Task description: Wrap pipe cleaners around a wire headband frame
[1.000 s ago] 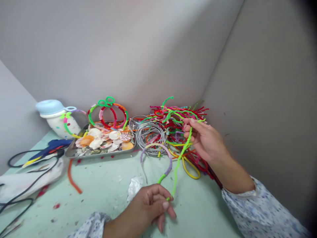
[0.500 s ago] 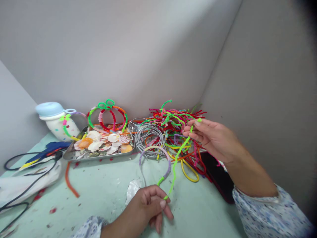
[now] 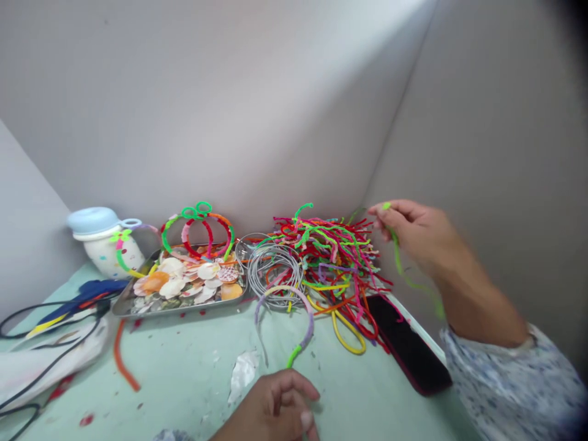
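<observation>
My left hand (image 3: 287,407), at the bottom middle, is closed on the lower end of a wire hoop (image 3: 307,318). This hoop is wrapped in lilac, cream and lime-green pipe cleaner, and its left end is bare grey wire. The exact grip is hidden behind the fingers. Raised at the right, my right hand (image 3: 408,229) pinches a lime-green pipe cleaner (image 3: 399,260) between thumb and fingers. Its long tail is blurred and swings out to the right, below the wrist. Between the hands lies a heap of coloured pipe cleaners (image 3: 328,245).
A metal tray (image 3: 184,309) of shells has wrapped hoops (image 3: 197,233) standing on it. Nearby are a blue-lidded bottle (image 3: 98,242), a coil of grey wire (image 3: 275,275), a black phone (image 3: 408,346), an orange pipe cleaner (image 3: 122,361), crumpled foil (image 3: 243,373) and black cables (image 3: 50,367).
My right hand has moved right, and the lime-green pipe cleaner no longer stretches down to my left hand. My left hand has dropped slightly in view, still at the hoop's end.
</observation>
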`<control>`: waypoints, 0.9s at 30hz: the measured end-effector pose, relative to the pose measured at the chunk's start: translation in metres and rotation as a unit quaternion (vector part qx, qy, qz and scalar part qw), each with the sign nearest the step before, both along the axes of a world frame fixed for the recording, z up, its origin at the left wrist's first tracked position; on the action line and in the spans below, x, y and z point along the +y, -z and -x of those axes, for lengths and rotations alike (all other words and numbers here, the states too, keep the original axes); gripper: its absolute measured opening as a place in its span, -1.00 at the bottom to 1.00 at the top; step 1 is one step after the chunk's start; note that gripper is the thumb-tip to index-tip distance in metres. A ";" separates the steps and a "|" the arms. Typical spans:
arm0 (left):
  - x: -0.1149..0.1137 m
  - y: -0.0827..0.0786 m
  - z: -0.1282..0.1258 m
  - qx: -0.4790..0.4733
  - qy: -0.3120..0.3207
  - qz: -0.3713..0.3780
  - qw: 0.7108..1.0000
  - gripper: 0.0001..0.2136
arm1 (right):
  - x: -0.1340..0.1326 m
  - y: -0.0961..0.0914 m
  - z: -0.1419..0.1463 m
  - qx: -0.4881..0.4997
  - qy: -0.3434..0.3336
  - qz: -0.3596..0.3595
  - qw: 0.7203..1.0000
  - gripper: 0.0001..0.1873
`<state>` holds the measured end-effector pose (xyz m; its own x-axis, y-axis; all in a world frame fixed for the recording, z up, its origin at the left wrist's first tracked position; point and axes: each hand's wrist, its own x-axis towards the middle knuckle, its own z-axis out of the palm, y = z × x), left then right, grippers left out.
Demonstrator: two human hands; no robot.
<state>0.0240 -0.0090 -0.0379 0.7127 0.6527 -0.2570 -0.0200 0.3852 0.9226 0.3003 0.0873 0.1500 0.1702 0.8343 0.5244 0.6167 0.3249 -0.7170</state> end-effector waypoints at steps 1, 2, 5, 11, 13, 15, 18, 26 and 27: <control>0.001 -0.001 0.000 0.005 0.003 -0.003 1.000 -0.49 | 0.010 -0.005 -0.002 -0.057 0.042 -0.025 0.997 -0.75; 0.001 -0.002 0.000 0.011 0.002 -0.005 1.000 -0.48 | 0.021 -0.009 -0.003 -0.109 0.059 -0.044 0.991 -0.74; 0.002 -0.006 0.000 0.027 -0.004 -0.004 1.000 -0.46 | 0.052 -0.008 0.000 -0.252 0.016 -0.009 0.968 -0.72; 0.005 -0.007 0.000 0.032 0.002 -0.013 0.999 -0.49 | 0.076 0.019 0.018 -0.365 -0.037 0.066 0.928 -0.75; 0.006 -0.005 -0.001 0.038 0.001 -0.017 0.999 -0.48 | 0.076 0.025 0.021 -0.382 -0.039 0.075 0.920 -0.76; 0.006 -0.005 -0.001 0.043 0.005 -0.021 0.999 -0.47 | 0.074 0.028 0.021 -0.395 -0.049 0.084 0.913 -0.77; 0.005 -0.016 0.000 0.040 0.001 -0.027 0.999 -0.50 | 0.071 0.027 0.018 -0.405 -0.067 0.090 0.907 -0.75; 0.052 -0.127 -0.017 0.154 -0.064 -0.405 0.899 -0.77 | 0.076 0.008 0.010 -0.406 -0.069 0.091 0.907 -0.69; 0.068 -0.139 -0.025 0.215 -0.057 -0.520 0.825 -0.78 | 0.078 0.006 0.011 -0.407 -0.068 0.092 0.906 -0.69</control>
